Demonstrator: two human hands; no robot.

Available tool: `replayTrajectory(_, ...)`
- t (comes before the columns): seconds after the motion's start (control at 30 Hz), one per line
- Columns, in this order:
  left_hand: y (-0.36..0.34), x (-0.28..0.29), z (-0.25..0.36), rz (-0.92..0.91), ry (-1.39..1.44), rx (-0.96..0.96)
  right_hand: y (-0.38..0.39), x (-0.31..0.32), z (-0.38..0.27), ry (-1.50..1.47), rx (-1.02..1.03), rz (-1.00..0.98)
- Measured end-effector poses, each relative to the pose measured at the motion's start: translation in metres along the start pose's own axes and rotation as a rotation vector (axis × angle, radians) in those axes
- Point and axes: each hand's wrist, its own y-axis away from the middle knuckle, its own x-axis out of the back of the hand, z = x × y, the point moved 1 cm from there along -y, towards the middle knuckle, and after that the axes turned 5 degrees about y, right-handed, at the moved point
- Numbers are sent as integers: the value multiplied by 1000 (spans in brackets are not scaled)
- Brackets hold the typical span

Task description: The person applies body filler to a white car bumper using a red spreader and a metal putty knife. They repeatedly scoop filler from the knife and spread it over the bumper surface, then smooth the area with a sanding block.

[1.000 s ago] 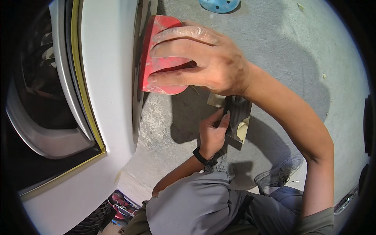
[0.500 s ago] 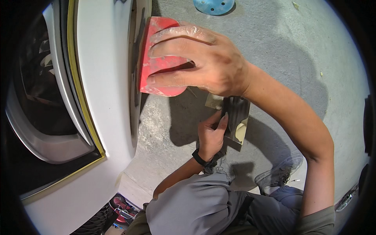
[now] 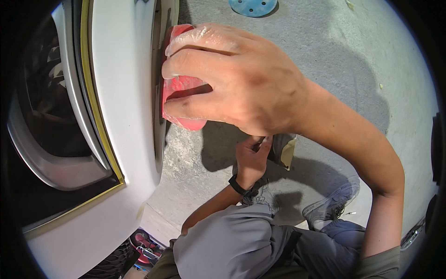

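My right hand (image 3: 251,79) grips a red spreader (image 3: 186,84) smeared with pale filler, its fingers spread across the face. The spreader's left edge meets the recessed edge of a white car body panel (image 3: 123,93); whether it presses there I cannot tell. Pale dust coats the fingers. Lower down, my left hand (image 3: 252,160), with a black band at the wrist, is closed on a dark flat board (image 3: 278,145). A beige patch (image 3: 288,154) shows on that board. My right hand hides the board's upper part.
Yellow masking tape (image 3: 95,111) borders the dark lamp area (image 3: 55,121) at left. A blue sanding disc (image 3: 253,6) with holes lies on the concrete floor (image 3: 316,42). My shoe (image 3: 332,204) is at lower right. Red and black equipment (image 3: 147,246) sits below the panel.
My right hand and the red spreader have moved down and slightly left along the panel edge, covering more of the board. My left hand has hardly moved.
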Motion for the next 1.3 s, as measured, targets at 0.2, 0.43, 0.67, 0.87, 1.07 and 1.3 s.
replayTrajectory(0.2, 0, -8, 2, 39, 31, -65, -6, 0, 2, -29, -9, -11)
replayTrajectory(0.43, -1, -8, 5, 7, 27, -47, -10, -3, 1, -44, -61, -34)
replayTrajectory(0.67, -1, -7, 7, 12, -27, -59, 4, 10, -1, 68, -57, -182)
replayTrajectory(0.87, 2, -6, 7, 8, -42, -28, 6, 10, -4, 56, -4, -73)
replayTrajectory(1.07, 3, -4, 3, -29, 25, -6, -3, 1, 2, 127, 30, -19)
replayTrajectory(1.3, 4, -3, 5, -2, 4, 25, 6, 6, 5, 106, 7, -66)
